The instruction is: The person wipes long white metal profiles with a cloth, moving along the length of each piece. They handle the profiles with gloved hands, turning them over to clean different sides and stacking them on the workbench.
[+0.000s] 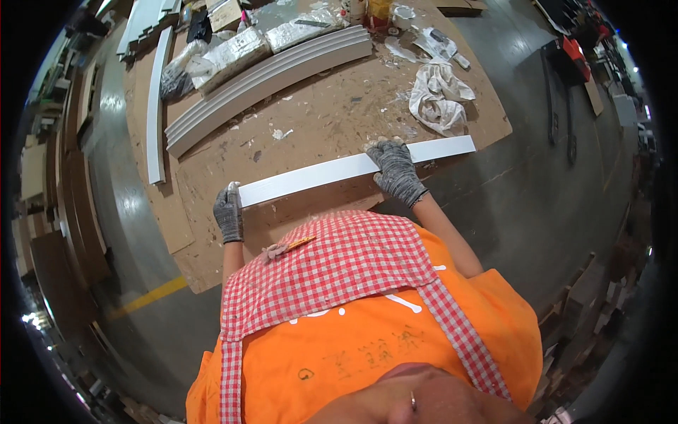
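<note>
A long white strip lies across the near part of the brown work table, its right end close to the table's right edge. My left hand, in a grey knit glove with pale fingertips, grips the strip's left end. Farther right along it, my right hand, gloved the same way, is closed over the strip with the fingers on its far edge. Beyond the strip, a stack of white grooved mouldings rests on the table. A crumpled white cloth lies past my right hand.
The worn table carries scraps and stains. Another white strip lies along its left side. Plastic-wrapped bundles sit behind the stacked mouldings, with a jar and a white cup at the back. A pallet jack stands at right.
</note>
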Demonstrator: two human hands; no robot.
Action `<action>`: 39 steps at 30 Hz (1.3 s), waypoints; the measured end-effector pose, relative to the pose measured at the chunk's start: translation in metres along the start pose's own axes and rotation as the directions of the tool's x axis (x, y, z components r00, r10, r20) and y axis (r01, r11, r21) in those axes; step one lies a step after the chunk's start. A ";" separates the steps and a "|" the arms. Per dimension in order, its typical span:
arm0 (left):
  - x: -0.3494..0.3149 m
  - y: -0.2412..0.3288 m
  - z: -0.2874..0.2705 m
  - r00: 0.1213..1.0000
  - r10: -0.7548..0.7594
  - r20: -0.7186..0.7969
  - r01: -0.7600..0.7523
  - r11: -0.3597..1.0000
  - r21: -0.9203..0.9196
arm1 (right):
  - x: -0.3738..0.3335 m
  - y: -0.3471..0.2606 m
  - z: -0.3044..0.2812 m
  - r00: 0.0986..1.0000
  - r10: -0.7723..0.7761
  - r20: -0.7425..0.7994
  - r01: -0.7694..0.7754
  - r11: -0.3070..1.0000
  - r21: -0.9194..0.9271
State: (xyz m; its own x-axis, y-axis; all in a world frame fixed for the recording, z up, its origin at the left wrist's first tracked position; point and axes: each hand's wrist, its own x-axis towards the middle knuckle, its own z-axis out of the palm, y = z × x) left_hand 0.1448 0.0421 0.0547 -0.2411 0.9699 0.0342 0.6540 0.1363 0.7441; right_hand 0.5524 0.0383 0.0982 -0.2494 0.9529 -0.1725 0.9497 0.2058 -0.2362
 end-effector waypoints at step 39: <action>0.191 -0.109 -0.033 0.787 -0.583 -0.203 0.338 0.682 -0.648 | 0.299 -0.076 0.001 0.874 -0.337 -0.349 0.411 0.897 0.163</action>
State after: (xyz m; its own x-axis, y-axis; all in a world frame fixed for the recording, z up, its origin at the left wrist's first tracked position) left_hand 0.0034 0.2056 0.0023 -0.7164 0.6428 -0.2712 -0.1001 0.2900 0.9518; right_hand 0.4052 0.3077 0.0636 -0.4722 0.8414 0.2627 0.7182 0.5401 -0.4388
